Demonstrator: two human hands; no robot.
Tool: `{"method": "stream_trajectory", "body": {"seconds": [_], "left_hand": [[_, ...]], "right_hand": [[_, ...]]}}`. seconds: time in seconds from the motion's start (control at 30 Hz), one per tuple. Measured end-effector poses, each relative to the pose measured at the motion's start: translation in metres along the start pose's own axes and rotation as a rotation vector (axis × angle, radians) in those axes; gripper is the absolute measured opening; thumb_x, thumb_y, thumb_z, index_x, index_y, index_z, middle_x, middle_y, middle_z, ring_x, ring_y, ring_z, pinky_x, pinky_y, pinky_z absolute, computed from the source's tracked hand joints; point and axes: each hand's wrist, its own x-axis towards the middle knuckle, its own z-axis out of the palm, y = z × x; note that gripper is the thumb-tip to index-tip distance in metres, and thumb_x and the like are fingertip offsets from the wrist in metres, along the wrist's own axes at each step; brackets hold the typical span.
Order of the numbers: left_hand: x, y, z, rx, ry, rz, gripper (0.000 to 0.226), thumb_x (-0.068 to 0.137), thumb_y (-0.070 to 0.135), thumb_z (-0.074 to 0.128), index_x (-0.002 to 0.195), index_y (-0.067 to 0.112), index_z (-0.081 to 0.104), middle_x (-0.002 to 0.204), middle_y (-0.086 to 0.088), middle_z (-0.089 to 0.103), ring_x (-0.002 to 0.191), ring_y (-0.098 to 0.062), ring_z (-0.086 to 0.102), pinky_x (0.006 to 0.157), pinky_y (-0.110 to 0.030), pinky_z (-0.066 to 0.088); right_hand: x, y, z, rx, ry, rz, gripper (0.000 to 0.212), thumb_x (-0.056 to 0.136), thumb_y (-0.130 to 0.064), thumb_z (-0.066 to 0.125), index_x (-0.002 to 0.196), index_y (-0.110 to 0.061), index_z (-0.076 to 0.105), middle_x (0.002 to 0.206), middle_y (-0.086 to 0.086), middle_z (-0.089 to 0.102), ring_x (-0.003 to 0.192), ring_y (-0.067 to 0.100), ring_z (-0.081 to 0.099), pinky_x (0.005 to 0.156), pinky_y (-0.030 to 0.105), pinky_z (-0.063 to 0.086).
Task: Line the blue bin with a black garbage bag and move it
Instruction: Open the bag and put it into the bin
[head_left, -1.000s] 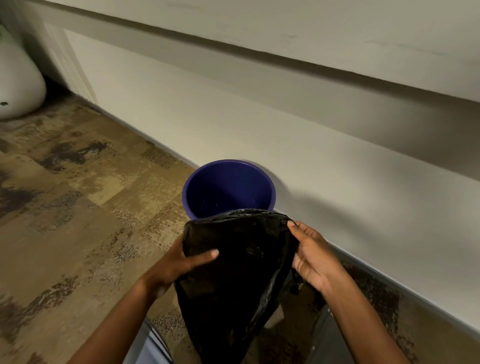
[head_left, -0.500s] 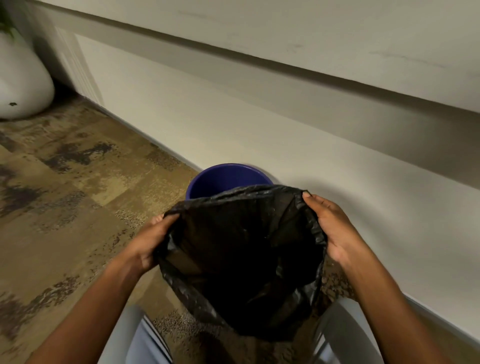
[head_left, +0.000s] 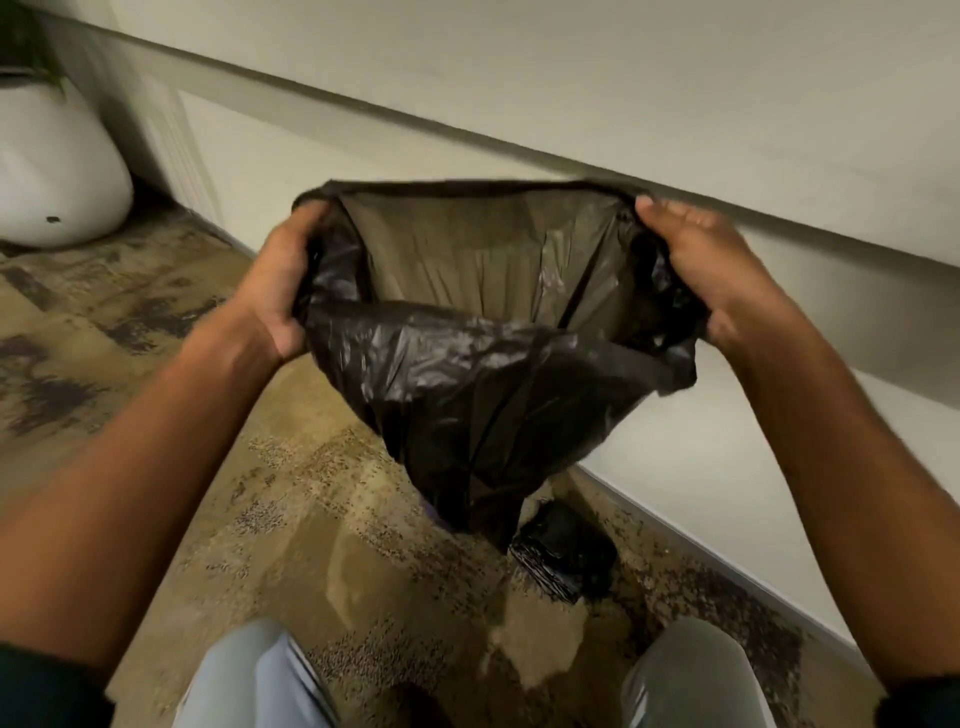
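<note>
A black garbage bag (head_left: 467, 384) hangs in the air in front of me with its mouth stretched wide open. My left hand (head_left: 278, 291) grips the left edge of the mouth. My right hand (head_left: 696, 265) grips the right edge. The bag's bottom dangles down to the floor near the wall. The blue bin is hidden behind the bag, apart from a faint purple sliver at the bag's lower left edge.
A white wall with a ledge (head_left: 675, 171) runs diagonally behind the bag. A round white planter (head_left: 57, 171) stands at the far left on the mottled brown carpet (head_left: 156, 415). A small black bundle (head_left: 563, 556) lies on the floor by the wall. My knees show at the bottom.
Both hands have lifted the bag higher and pulled its mouth much wider apart. The bag now covers the blue bin, which showed behind it before.
</note>
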Motion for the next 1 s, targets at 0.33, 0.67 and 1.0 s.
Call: {"method": "stream_trajectory", "body": {"seconds": [0.33,0.67,1.0], "left_hand": [[0.003,0.047,0.023,0.062,-0.007,0.195,0.046,0.097,0.041,0.043,0.097,0.012,0.079,0.101,-0.007,0.076,0.097,-0.021,0.072,0.077,-0.032,0.059],[0.036,-0.021,-0.024,0.492,0.275,0.136,0.038,0.09,0.05,0.058,0.075,0.015,0.066,0.067,0.001,0.07,0.063,-0.017,0.065,0.067,-0.03,0.05],[0.063,-0.105,-0.065,0.628,0.264,0.118,0.046,0.092,0.036,0.063,0.088,-0.009,0.067,0.08,-0.022,0.067,0.067,-0.024,0.062,0.058,-0.031,0.048]], "right_hand": [[0.023,-0.051,0.005,-0.012,0.033,-0.203,0.026,0.095,-0.031,0.057,0.075,-0.017,0.065,0.067,-0.004,0.072,0.063,0.011,0.065,0.065,0.023,0.054],[0.042,0.031,0.007,-0.102,0.067,-0.097,0.027,0.097,-0.027,0.054,0.074,-0.019,0.065,0.077,0.003,0.069,0.068,0.013,0.063,0.068,0.026,0.051],[0.066,0.139,0.014,-0.309,0.106,0.009,0.036,0.096,-0.035,0.054,0.073,-0.007,0.061,0.072,0.009,0.055,0.068,0.019,0.049,0.066,0.031,0.037]]}}
